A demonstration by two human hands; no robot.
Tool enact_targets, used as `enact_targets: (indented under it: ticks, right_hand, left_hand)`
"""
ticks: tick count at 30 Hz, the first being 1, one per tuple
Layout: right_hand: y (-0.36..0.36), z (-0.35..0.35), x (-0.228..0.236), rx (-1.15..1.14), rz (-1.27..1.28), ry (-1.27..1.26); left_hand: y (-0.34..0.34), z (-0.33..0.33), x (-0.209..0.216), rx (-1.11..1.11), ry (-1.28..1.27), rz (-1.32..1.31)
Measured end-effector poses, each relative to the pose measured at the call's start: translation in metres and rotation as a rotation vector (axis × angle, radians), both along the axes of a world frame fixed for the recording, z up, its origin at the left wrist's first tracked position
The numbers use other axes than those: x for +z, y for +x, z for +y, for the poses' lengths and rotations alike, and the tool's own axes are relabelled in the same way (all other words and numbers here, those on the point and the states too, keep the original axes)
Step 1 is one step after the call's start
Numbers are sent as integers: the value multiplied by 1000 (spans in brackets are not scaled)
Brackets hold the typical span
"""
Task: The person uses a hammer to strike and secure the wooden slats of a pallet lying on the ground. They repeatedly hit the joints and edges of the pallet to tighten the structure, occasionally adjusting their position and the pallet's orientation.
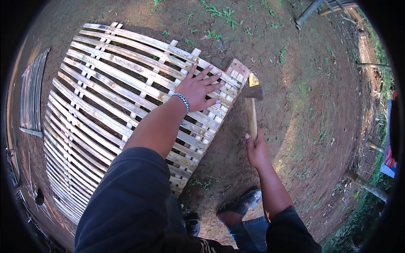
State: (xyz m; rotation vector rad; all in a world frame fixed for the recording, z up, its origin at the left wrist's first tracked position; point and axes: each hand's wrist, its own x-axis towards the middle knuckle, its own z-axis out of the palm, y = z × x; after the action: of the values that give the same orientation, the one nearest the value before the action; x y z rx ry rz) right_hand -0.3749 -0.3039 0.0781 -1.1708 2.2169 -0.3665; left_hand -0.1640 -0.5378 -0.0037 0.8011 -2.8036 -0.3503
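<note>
A large panel of split-bamboo slats [105, 80], woven across several crosspieces, lies on the ground to my left. My left hand [199, 87] rests flat on its right end, fingers spread, holding nothing; a chain bracelet [182, 101] circles that wrist. Beside the panel's right edge, my right hand [258, 151] is closed round the wooden handle of a hatchet [252, 114]. Its dark metal head points away from me, close to the panel's far right corner. A board [238, 67] shows at that corner. Just beyond the hatchet head is a small yellow patch [253, 79] I cannot make out.
Bare brown soil [312, 126] with small green weeds [225, 16] surrounds the panel. My sandalled foot [242, 206] stands near its right edge. A stack of grey strips [33, 90] lies at far left. Posts [367, 185] and grass border the right side; another pole [309, 13] is top right.
</note>
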Motion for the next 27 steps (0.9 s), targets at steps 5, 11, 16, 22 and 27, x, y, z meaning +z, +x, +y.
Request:
enact_targets:
  ticks: [5, 11, 16, 22, 27]
  right_hand:
    - [4, -18, 13, -284, -325, -355]
    - [6, -7, 10, -72, -197, -33]
    - [8, -16, 20, -180, -155, -183]
    - [9, -4, 10, -24, 110, -86]
    - [0, 6, -14, 65, 211, -9]
  left_hand:
    - [-4, 1, 5, -9, 29, -8]
    - [-2, 1, 5, -14, 13, -26]
    - [-3, 1, 4, -19, 15, -31]
    - [-1, 1, 5, -8, 11, -42]
    - [-6, 2, 3, -18, 26, -37]
